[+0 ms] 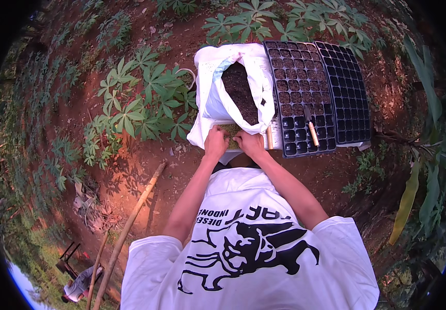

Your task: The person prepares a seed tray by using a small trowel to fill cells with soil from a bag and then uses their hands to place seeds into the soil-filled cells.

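Both my hands are at a shallow container of small greenish seeds (233, 144) at the front of a white-covered surface. My left hand (217, 141) is at its left side and my right hand (250, 142) at its right, fingertips bent inward over the seeds; whether they pinch any cannot be told. Just beyond stands an open white sack (263, 87) of dark soil (239, 91). To the right lies a black seedling tray (285, 152), its far cells filled with soil and several near ones unfilled. A small trowel with a wooden handle (313, 133) rests on it.
A second black seedling tray (348, 93) lies farther right. Another wooden handle (269, 137) sits beside the sack. Cassava plants (130, 112) grow on the left and beyond. A long wooden pole (130, 228) slants at lower left, with a person (80, 286) in the distance.
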A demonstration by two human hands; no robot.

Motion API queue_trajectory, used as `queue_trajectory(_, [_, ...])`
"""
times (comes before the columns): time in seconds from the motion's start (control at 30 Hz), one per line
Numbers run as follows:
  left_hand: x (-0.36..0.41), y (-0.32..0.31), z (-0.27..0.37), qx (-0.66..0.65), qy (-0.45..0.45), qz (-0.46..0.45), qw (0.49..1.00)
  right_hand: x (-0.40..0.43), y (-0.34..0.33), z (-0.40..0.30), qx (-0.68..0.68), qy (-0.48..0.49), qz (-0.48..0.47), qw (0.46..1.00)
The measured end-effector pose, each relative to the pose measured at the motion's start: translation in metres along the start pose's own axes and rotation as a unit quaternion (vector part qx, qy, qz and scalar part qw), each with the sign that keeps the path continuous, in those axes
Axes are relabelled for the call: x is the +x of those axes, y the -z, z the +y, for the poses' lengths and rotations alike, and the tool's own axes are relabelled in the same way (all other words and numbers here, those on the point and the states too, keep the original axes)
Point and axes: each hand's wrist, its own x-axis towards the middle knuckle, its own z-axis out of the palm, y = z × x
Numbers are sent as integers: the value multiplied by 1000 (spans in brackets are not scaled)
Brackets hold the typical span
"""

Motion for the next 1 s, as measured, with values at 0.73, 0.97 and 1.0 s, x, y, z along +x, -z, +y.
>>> queue_trajectory(0.73, [1,-8,2,-51,26,-7,998,6,-8,5,53,42,94,993])
queue_trajectory(0.97, [-4,-2,-6,-100,19,18,995,5,-14,12,17,6,34,999])
queue_trajectory(1.0, [-6,-1,-8,-106,22,23,994,3,-14,8,30,-21,18,999])
